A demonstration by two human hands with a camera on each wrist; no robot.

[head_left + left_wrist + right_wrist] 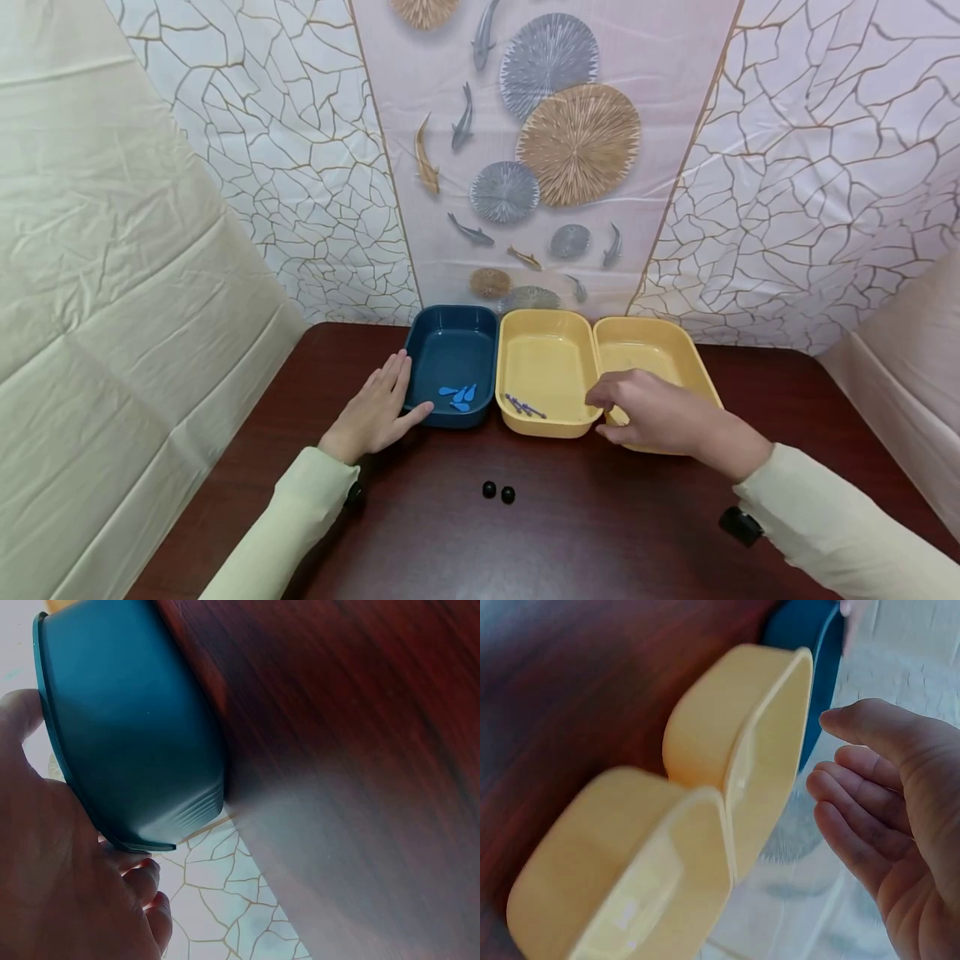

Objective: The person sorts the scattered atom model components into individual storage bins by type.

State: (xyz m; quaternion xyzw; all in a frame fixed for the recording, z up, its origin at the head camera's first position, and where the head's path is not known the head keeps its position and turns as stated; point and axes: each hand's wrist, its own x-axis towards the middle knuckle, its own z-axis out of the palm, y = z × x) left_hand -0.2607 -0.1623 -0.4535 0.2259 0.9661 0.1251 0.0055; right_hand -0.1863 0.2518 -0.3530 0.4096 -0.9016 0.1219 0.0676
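My left hand [378, 408] rests with straight fingers on the left rim of a dark blue bin [453, 317]; the left wrist view shows the thumb and palm along that rim. Several small blue teardrop-shaped pieces [462, 395] lie at the bin's near end. Over the near left part of the right-hand yellow bin [686, 354] hovers my right hand [648, 408], fingers loosely bent and the thumb apart. In the right wrist view nothing shows between its fingers [862, 769]. The middle yellow bin [551, 427] holds several thin purple pieces [525, 407] near its front.
Two small black round objects [498, 492] sit on the dark wooden table [465, 550] in front of the bins. The three bins stand side by side near the back edge. Behind them hangs a patterned cloth [337, 167], with a plain cream cloth [112, 333] at the left.
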